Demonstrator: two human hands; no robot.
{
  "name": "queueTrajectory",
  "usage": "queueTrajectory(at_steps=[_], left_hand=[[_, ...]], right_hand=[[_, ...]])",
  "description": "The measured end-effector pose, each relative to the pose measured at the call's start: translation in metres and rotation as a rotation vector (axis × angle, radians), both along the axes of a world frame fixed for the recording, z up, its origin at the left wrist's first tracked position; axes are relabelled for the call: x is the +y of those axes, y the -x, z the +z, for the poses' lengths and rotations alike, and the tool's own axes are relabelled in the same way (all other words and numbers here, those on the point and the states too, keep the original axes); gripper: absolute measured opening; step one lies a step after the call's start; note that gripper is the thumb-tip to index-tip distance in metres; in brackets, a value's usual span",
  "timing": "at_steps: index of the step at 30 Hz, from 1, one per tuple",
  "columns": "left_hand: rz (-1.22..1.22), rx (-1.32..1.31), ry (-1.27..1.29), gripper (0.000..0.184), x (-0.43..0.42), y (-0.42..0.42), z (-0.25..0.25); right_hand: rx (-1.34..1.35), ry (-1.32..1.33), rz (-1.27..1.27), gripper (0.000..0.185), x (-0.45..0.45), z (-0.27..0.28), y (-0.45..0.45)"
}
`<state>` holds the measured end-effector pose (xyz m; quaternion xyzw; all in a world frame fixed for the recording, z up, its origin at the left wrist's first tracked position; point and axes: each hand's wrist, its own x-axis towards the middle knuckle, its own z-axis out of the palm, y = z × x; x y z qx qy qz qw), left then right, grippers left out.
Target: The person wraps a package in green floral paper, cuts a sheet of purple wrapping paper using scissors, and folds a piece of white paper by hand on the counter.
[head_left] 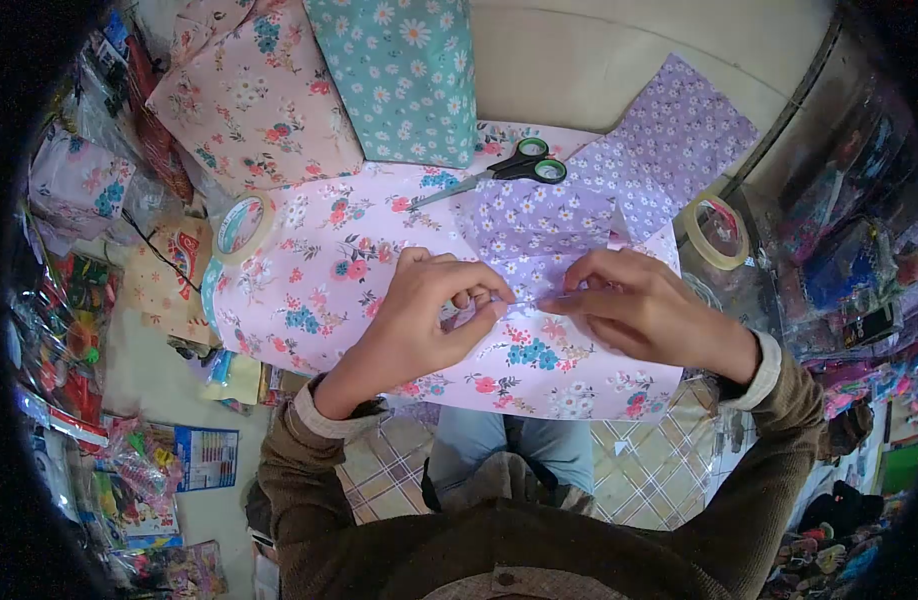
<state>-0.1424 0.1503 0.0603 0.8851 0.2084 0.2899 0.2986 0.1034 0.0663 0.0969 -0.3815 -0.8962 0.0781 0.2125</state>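
Observation:
A sheet of purple daisy-print wrapping paper (539,222) lies creased in front of me, its upper part spread out to the back right. With thumb and fingertips, my left hand (429,312) pinches the paper's near edge. My right hand (644,312) is closed on the same edge, just to the right, the fingertips close to those of the left. A narrow strip of the edge shows between them. Beneath lies a large pink floral sheet (309,290). Scissors (524,170) with black and green handles rest beyond the hands, blades pointing left.
Tape rolls lie at the left (219,255) and right (736,262) of the sheet. Behind stand a peach floral package (254,100) and a teal daisy package (404,80). Packaged goods (859,260) crowd both sides. The tiled floor (639,460) shows below the near edge.

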Motion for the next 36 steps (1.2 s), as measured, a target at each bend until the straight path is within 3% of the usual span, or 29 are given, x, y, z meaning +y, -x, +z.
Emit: queueTrajectory(at_steps=[2, 11, 14, 26, 32, 36], left_hand=[[-0.007, -0.005, -0.037, 0.012, 0.001, -0.001, -0.001], [-0.007, 0.048, -0.033, 0.01, 0.001, -0.001, 0.002], [-0.024, 0.051, -0.03, 0.01, 0.002, 0.0, 0.0], [0.004, 0.088, -0.075, 0.008, -0.005, 0.001, 0.003], [0.043, 0.178, -0.217, 0.009, -0.009, 0.001, 0.009], [0.094, 0.238, -0.418, 0.02, -0.017, 0.002, 0.01]], right_hand=[[-0.032, -0.189, 0.056, 0.032, 0.002, -0.005, 0.002], [-0.138, -0.071, 0.056, 0.045, -0.002, -0.011, -0.005], [-0.182, -0.187, 0.066, 0.047, -0.002, -0.015, -0.005], [-0.204, -0.156, 0.044, 0.049, -0.004, -0.017, -0.005], [-0.271, -0.201, 0.019, 0.048, -0.009, -0.016, -0.002], [-0.416, -0.297, 0.026, 0.045, -0.012, -0.006, 0.004]])
